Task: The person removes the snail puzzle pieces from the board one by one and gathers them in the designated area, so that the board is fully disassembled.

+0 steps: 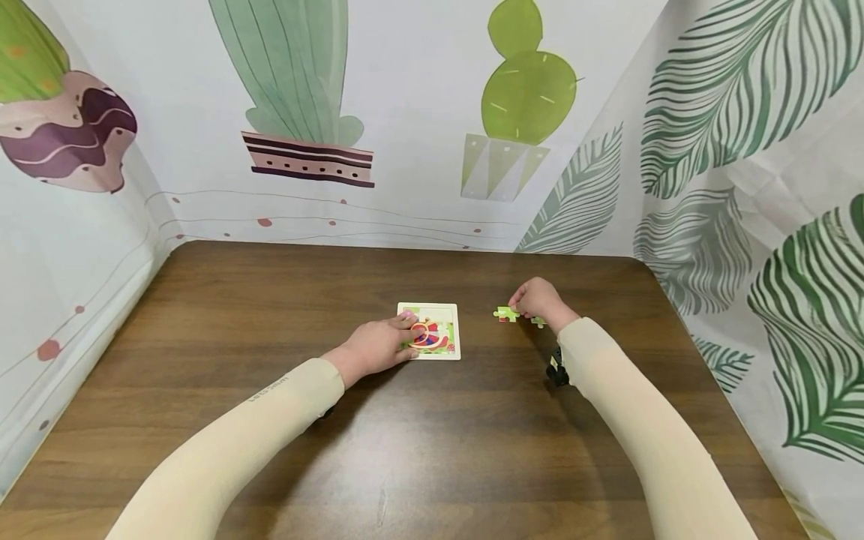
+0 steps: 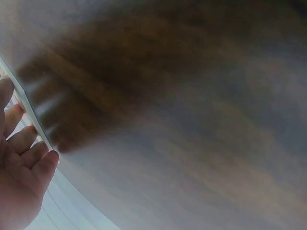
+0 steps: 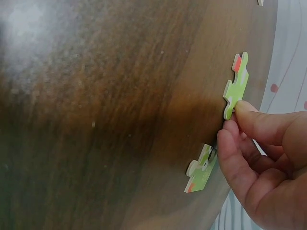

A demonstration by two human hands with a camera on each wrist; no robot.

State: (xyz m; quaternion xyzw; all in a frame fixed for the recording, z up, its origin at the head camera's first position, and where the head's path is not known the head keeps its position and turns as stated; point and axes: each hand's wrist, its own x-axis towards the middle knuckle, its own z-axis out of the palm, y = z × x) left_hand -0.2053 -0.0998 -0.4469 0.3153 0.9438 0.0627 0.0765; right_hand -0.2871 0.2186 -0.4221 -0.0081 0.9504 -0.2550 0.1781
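Observation:
A square puzzle tray (image 1: 459, 341) with a pale frame holds joined pieces showing a red, blue and green picture. My left hand (image 1: 379, 346) rests on its left side, fingers spread over the pieces; the left wrist view shows that hand (image 2: 21, 172) at the tray's edge. To the tray's right, my right hand (image 1: 538, 298) pinches the edge of a green puzzle piece (image 1: 505, 314) between thumb and fingers. In the right wrist view my hand (image 3: 268, 158) holds this piece (image 3: 236, 88), and a second green piece (image 3: 201, 172) lies beside the fingers on the table.
The brown wooden table (image 1: 418, 450) extends around the tray, with patterned fabric (image 1: 418, 210) behind it and at both sides. A small black device (image 1: 556, 369) is at the right wrist. Part of another pale object (image 3: 260, 2) shows at the top of the right wrist view.

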